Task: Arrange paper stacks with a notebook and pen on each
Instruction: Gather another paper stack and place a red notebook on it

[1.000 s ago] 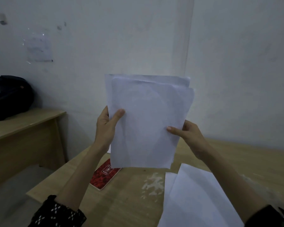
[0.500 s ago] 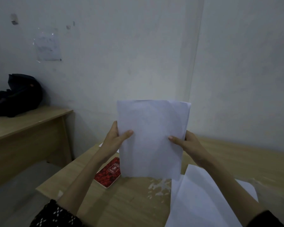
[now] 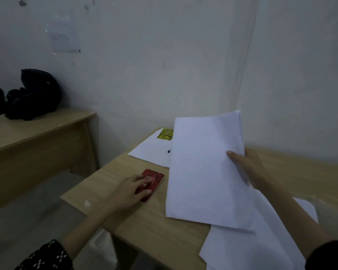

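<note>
Head view: the right hand (image 3: 248, 168) pinches a paper stack (image 3: 205, 172) by its right edge, tilted above the desk (image 3: 144, 227). The left hand (image 3: 129, 191) rests straight fingers on a red notebook (image 3: 152, 182), its white label unreadable. Behind lie sheets (image 3: 150, 151) with a yellow notebook (image 3: 165, 134) and a pen (image 3: 169, 151).

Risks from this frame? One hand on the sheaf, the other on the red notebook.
1. The paper sheaf is gripped only by the right hand at its right edge; its unsupported left side may sag or fan apart.
2. Its lower edge overlaps the loose sheets near the table's front; setting it down could drag them off.
3. The left hand rests flat on the red notebook; sliding it might push it under the sheaf.
</note>
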